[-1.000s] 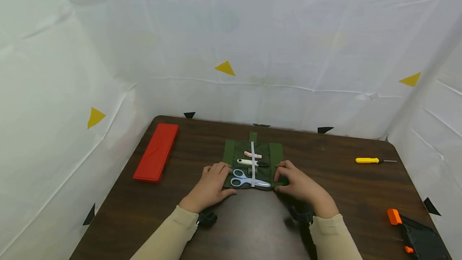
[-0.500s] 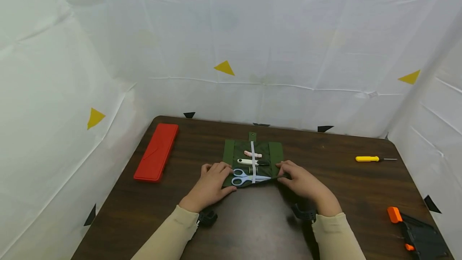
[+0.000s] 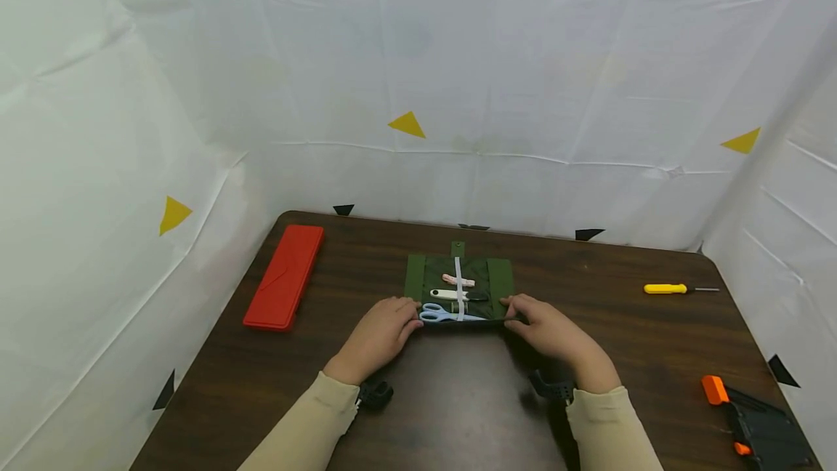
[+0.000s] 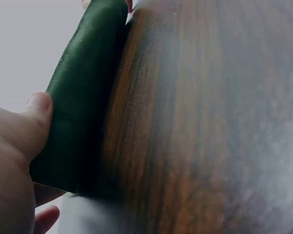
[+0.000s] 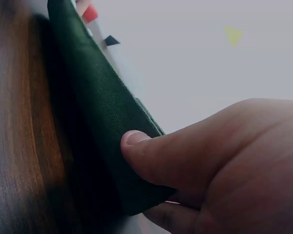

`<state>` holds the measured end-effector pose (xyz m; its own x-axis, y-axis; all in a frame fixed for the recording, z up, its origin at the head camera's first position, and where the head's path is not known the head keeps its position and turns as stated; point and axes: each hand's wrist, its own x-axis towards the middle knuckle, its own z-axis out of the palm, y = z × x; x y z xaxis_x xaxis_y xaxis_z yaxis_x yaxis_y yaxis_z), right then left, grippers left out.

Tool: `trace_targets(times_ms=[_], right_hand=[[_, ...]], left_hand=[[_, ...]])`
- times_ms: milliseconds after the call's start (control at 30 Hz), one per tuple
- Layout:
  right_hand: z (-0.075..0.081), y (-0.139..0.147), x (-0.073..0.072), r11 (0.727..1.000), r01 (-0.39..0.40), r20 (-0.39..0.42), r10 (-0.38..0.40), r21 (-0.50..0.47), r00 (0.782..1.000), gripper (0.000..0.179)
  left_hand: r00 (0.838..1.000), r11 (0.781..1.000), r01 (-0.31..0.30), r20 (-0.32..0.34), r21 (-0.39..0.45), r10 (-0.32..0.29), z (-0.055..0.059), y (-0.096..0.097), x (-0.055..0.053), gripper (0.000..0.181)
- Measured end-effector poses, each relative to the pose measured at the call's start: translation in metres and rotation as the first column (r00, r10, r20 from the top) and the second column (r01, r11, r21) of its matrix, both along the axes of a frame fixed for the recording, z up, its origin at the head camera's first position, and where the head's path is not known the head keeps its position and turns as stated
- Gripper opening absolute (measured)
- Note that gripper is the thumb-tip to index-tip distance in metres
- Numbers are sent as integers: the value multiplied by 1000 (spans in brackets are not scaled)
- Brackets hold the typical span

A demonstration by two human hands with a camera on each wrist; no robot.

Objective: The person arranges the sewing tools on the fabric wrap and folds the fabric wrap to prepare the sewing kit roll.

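A green roll-up fabric pouch (image 3: 500, 278) lies unrolled on the table, its near edge raised and folded up. My left hand (image 3: 382, 333) grips the near left corner, with the thumb on the outer face in the left wrist view. The near right corner is pinched by my right hand (image 3: 552, 333), thumb pressing the green cloth (image 5: 102, 112). A white elastic strap (image 3: 459, 267) holds light-blue scissors (image 3: 433, 313), a white-and-black handled tool (image 3: 445, 294) and a small pink item (image 3: 450, 279) inside. The lifted edge hides part of the scissors. A snap tab (image 3: 458, 247) points to the far side.
On the left of the dark wood table (image 3: 588, 289) is a red flat case (image 3: 284, 278). A yellow screwdriver (image 3: 665, 288) lies at the right, and a black-and-orange tool (image 3: 765, 420) is at the near right edge. White sheeting (image 3: 490, 78) surrounds the table.
The pouch's near edge has been lifted and folded up, first at the right corner, then at the left. The left thumb has moved up with it, and the scissors now show less.
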<state>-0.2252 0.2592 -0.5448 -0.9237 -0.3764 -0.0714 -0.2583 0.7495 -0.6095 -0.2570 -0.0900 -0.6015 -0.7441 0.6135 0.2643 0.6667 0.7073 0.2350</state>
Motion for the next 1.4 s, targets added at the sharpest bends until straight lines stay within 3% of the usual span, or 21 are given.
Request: trace_targets(times_ms=[167,433,567,733,967,1400], right_hand=[[2,0,1,1000,25,31,-25,-12,999,15],[7,-1,3,995,96,46,-96,1,994,15],[8,-1,4,996,94,21,-94,-5,995,15],[7,-1,4,995,99,-3,-99,-5,995,13],[3,-3,3,994,104,-26,-104,12,994,12],[-4,-12,2,992,121,-21,-120,41,993,10]], left_hand=[[1000,999,-25,11,24,25,3,0,2,15],[991,990,-89,112,109,77,10,2,3,17],[985,987,-99,152,128,79,12,2,4,17],[984,980,-111,153,166,86,12,1,6,15],[991,970,-111,100,218,91,8,0,7,15],[972,958,-205,160,200,175,8,0,6,17]])
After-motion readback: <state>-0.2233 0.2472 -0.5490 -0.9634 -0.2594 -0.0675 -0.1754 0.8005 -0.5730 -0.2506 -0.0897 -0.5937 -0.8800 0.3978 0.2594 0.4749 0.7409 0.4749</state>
